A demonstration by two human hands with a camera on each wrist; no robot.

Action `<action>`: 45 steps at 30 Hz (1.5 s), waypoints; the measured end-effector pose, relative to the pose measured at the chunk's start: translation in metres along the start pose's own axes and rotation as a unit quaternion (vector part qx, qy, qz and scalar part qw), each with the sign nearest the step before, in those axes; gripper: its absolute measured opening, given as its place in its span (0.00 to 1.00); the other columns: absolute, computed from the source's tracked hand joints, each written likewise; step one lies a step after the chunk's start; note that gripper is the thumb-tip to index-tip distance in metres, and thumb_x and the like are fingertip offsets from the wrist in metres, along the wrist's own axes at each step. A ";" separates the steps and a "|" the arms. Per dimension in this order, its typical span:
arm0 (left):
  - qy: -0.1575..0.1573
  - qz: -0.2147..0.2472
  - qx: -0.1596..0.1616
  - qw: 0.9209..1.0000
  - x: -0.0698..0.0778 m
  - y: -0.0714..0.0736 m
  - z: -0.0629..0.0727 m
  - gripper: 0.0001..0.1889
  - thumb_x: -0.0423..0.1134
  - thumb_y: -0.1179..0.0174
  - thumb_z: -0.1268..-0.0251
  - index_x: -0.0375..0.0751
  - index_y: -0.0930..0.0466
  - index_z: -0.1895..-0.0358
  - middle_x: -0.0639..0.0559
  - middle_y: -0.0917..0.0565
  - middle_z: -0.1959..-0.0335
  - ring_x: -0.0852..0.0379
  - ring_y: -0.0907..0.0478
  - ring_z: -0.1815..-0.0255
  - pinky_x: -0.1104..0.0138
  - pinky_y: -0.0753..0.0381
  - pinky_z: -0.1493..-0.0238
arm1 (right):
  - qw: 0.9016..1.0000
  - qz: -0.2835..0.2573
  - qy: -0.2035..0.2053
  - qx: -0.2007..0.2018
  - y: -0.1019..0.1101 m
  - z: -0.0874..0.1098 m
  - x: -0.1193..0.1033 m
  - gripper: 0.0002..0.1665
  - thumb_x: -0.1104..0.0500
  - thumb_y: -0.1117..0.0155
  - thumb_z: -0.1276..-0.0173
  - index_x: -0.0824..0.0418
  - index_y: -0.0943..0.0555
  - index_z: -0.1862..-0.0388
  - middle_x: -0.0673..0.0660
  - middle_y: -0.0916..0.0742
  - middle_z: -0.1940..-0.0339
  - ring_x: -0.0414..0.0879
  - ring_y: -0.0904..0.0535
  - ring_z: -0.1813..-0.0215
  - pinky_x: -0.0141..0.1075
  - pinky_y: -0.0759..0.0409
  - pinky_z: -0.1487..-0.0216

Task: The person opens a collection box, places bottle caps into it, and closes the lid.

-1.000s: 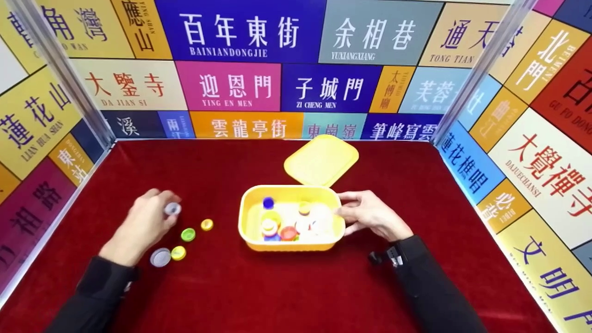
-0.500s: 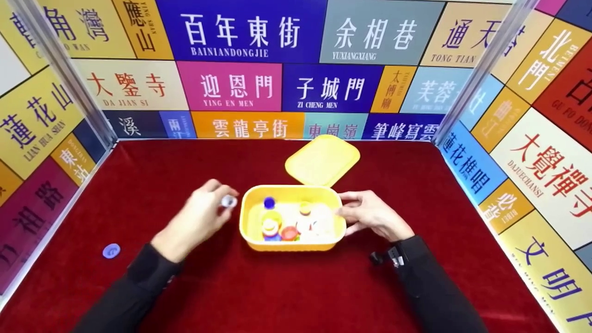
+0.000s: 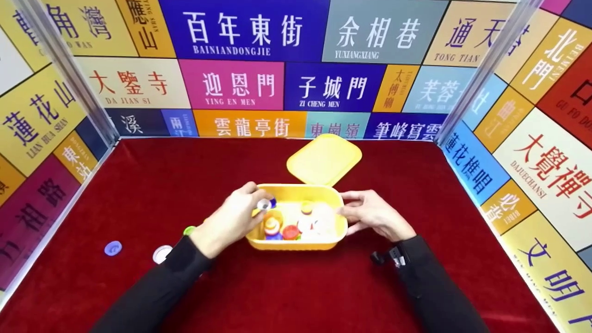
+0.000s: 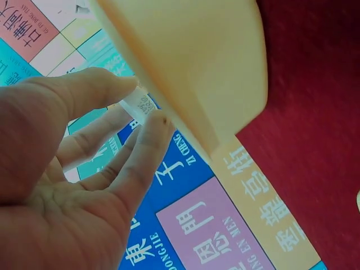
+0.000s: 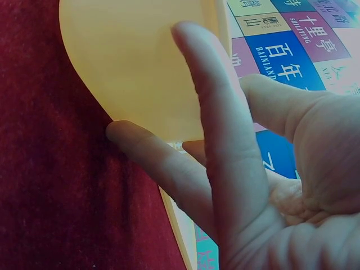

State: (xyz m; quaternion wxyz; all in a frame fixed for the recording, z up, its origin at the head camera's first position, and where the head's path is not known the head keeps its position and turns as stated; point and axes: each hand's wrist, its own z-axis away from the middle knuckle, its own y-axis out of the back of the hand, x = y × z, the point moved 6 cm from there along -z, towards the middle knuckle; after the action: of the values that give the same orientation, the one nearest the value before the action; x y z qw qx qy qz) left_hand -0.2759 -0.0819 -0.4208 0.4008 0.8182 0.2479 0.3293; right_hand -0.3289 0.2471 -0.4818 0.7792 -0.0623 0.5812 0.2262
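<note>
My left hand [image 3: 233, 219] reaches over the left end of a yellow plastic box [image 3: 296, 246]. Between thumb and fingers it pinches a small whitish bottle cap [image 3: 264, 204], which shows printed marks in the left wrist view. Inside the box lie several coloured caps, among them a red cap [image 3: 290, 232] and a yellow cap [image 3: 306, 207]. At the opposite end my right hand [image 3: 372, 215] holds the box, a fingertip overlapping the rim. In the right wrist view its fingers [image 5: 160, 163] lie along the outer wall.
Behind the box lies its yellow lid [image 3: 323, 159]. Left on the red cloth [image 3: 296, 291] are a blue cap [image 3: 113, 248], a white cap [image 3: 162, 254] and a green cap [image 3: 188, 230] partly behind my left wrist. Printed panels [image 3: 231, 83] enclose the table's back and sides.
My left hand has carried the whitish cap rightward from the loose caps to over the box. The blue cap at far left, out of sight at first, now shows. My right hand has stayed put.
</note>
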 end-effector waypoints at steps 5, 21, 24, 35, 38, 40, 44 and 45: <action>0.018 0.009 -0.024 1.000 0.001 -0.007 -0.001 0.15 0.30 0.20 0.27 0.31 0.09 0.42 0.37 0.13 0.48 0.42 0.10 0.51 0.52 0.04 0.41 | 1.000 0.000 -0.002 0.002 -0.001 0.001 0.000 0.41 0.62 0.23 0.19 0.67 0.25 0.12 0.73 0.08 0.33 0.49 0.05 0.49 0.47 0.01 0.53; 0.011 -0.011 -0.013 1.000 -0.004 -0.005 0.005 0.15 0.32 0.19 0.27 0.33 0.08 0.42 0.38 0.12 0.47 0.43 0.11 0.50 0.54 0.05 0.44 | 1.000 -0.002 -0.001 0.004 0.000 0.000 -0.001 0.39 0.64 0.25 0.19 0.67 0.24 0.13 0.72 0.08 0.34 0.49 0.05 0.51 0.47 0.01 0.54; 0.021 -0.008 -0.016 1.000 -0.005 -0.002 0.006 0.16 0.32 0.20 0.27 0.34 0.08 0.41 0.39 0.13 0.48 0.44 0.13 0.51 0.55 0.05 0.45 | 1.000 -0.002 -0.002 0.006 0.001 0.000 -0.001 0.39 0.64 0.24 0.20 0.66 0.24 0.13 0.73 0.08 0.34 0.50 0.03 0.50 0.47 0.01 0.55; 0.063 -0.017 0.005 0.998 -0.027 0.023 0.017 0.16 0.32 0.22 0.25 0.35 0.07 0.39 0.38 0.12 0.46 0.45 0.12 0.51 0.53 0.05 0.45 | 1.000 0.001 -0.002 0.007 0.000 -0.001 -0.001 0.39 0.65 0.24 0.20 0.65 0.22 0.13 0.72 0.07 0.36 0.49 0.05 0.53 0.47 0.01 0.55; 0.083 -0.017 0.013 0.996 -0.038 0.031 0.023 0.15 0.33 0.23 0.23 0.35 0.07 0.38 0.38 0.11 0.46 0.43 0.10 0.50 0.51 0.05 0.42 | 1.000 0.003 -0.004 0.007 0.000 -0.001 -0.001 0.39 0.64 0.23 0.20 0.65 0.22 0.13 0.71 0.06 0.38 0.49 0.05 0.54 0.47 0.01 0.55; 0.098 -0.015 0.018 0.995 -0.045 0.036 0.028 0.15 0.33 0.24 0.23 0.37 0.07 0.38 0.38 0.10 0.46 0.41 0.09 0.48 0.49 0.05 0.40 | 1.000 0.004 -0.005 0.009 0.001 -0.001 0.000 0.39 0.64 0.23 0.21 0.64 0.22 0.14 0.71 0.06 0.38 0.49 0.06 0.54 0.47 0.01 0.55; 0.125 -0.021 0.013 0.992 -0.060 0.042 0.039 0.15 0.33 0.24 0.23 0.37 0.07 0.37 0.37 0.10 0.45 0.39 0.09 0.46 0.46 0.05 0.37 | 1.000 0.005 -0.002 0.008 0.000 -0.001 -0.001 0.40 0.64 0.23 0.21 0.65 0.22 0.14 0.71 0.07 0.37 0.49 0.05 0.53 0.47 0.01 0.55; 0.132 -0.023 0.008 0.991 -0.063 0.043 0.043 0.16 0.33 0.24 0.23 0.37 0.07 0.37 0.37 0.10 0.45 0.39 0.09 0.46 0.45 0.06 0.37 | 1.000 0.004 -0.002 0.008 0.001 -0.001 -0.001 0.40 0.64 0.23 0.21 0.65 0.22 0.13 0.71 0.07 0.37 0.49 0.05 0.53 0.47 0.01 0.55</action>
State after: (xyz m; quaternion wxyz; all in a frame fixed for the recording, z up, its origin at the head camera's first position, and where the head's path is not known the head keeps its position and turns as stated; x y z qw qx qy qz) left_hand -0.2802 -0.1687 -0.4270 0.3658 0.7647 0.3202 0.4230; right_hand -0.3299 0.2471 -0.4811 0.7801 -0.0532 0.5814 0.2248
